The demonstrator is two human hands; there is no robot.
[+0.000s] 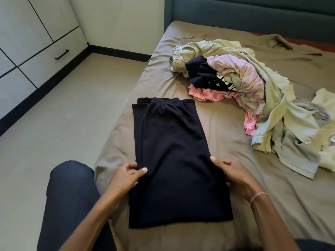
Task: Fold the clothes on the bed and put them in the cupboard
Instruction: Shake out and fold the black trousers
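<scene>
A pair of black trousers [174, 160] lies flat and lengthwise on the brown bed sheet [226, 113], waistband at the far end. My left hand [129, 175] pinches the trousers' left edge about halfway down. My right hand [233, 175] grips the right edge at the same height, fingers tucked under the cloth. A heap of unfolded clothes [235, 77] sits further up the bed: pale green garments, a pink patterned piece and a dark printed top. The white cupboard [27, 42] stands to the left, its doors closed.
My knee in dark jeans [70, 196] presses against the bed's left side. Beige tiled floor [63, 109] runs between bed and cupboard. A teal padded headboard [253, 15] closes off the far end. More pale clothing [324, 142] trails toward the right edge.
</scene>
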